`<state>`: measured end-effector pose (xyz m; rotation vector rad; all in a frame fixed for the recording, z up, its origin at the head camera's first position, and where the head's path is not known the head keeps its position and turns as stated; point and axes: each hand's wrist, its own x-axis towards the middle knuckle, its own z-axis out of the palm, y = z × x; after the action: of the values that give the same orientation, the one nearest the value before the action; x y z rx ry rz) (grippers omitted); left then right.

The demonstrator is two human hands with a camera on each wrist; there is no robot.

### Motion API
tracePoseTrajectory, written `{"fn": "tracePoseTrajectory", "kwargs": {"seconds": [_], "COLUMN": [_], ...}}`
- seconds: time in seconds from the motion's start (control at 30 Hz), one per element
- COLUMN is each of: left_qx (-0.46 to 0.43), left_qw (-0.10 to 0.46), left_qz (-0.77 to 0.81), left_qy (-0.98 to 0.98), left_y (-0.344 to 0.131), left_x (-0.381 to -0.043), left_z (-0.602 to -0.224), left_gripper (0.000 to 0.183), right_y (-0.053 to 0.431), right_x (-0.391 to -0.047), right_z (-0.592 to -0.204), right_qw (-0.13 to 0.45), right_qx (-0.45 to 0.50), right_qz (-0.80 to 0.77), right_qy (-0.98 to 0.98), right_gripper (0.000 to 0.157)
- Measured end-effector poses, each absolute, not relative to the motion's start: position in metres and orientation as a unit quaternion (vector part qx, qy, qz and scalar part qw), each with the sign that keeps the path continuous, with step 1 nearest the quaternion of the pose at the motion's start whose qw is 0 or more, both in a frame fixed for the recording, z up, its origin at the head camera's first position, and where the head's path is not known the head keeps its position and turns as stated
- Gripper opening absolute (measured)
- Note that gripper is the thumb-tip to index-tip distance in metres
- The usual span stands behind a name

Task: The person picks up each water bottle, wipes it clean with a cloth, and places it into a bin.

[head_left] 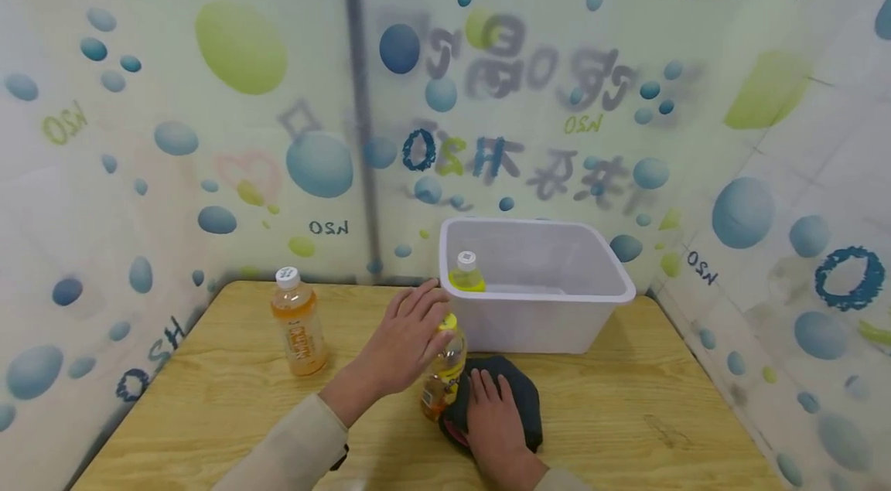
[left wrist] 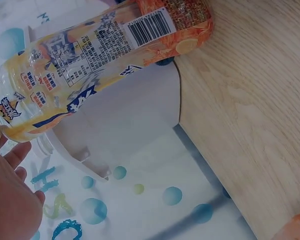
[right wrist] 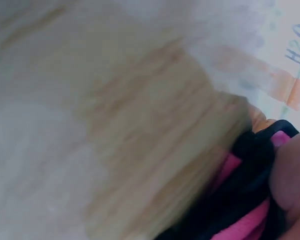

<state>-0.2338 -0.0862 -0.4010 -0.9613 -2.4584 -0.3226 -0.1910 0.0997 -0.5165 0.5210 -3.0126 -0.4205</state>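
My left hand (head_left: pixel 402 340) is at the top of a clear drink bottle (head_left: pixel 445 376) with a yellow cap, its fingers extended past the cap and its thumb beside it. In the left wrist view the bottle (left wrist: pixel 97 65) shows a barcode and an orange-printed base; the fingers (left wrist: pixel 17 156) are loosely bent near its neck. Right of the bottle lies a dark cloth item (head_left: pixel 522 398) with pink inside, its exact kind unclear. My right hand (head_left: pixel 496 421) rests on it with fingers laid out flat. The right wrist view shows the cloth's pink part (right wrist: pixel 247 225) beside the hand.
A white plastic bin (head_left: pixel 529 325) stands at the back of the wooden table (head_left: pixel 626 414), with a yellow-green bottle (head_left: pixel 468 274) inside. At the left stands an orange drink bottle (head_left: pixel 299 332) with a white cap. Printed curtains (head_left: pixel 244 135) enclose the table's back and sides.
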Motion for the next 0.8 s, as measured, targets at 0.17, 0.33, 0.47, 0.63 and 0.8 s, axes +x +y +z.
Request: {"fn": "tracePoseTrajectory", "kwargs": {"seconds": [0.17, 0.33, 0.47, 0.63, 0.8], "left_qx": [-0.351, -0.354, -0.361, -0.364, -0.368], "left_qw": [0.235, 0.244, 0.250, 0.244, 0.233], "left_qz": [-0.116, -0.116, -0.113, -0.109, -0.109], "left_qy": [-0.899, -0.895, -0.892, -0.892, -0.894], "left_y": [-0.087, -0.087, -0.089, -0.092, -0.094], "left_x": [-0.234, -0.235, -0.236, -0.237, -0.236], "left_z": [-0.401, -0.397, -0.390, -0.385, -0.380], "left_gripper": [0.039, 0.037, 0.034, 0.029, 0.031], "right_y": [0.101, 0.103, 0.106, 0.112, 0.119], "right_x": [-0.192, -0.194, -0.193, -0.190, -0.189], "right_z": [-0.517, -0.514, -0.506, -0.494, -0.481], "right_qw": [0.014, 0.019, 0.021, 0.038, 0.081], "right_qx": [0.169, 0.171, 0.167, 0.166, 0.161], "right_qz": [-0.140, -0.102, -0.029, 0.041, 0.077], "right_qy": [-0.976, -0.980, -0.985, -0.985, -0.981], "right_gripper": [0.060, 0.063, 0.062, 0.062, 0.060]}}
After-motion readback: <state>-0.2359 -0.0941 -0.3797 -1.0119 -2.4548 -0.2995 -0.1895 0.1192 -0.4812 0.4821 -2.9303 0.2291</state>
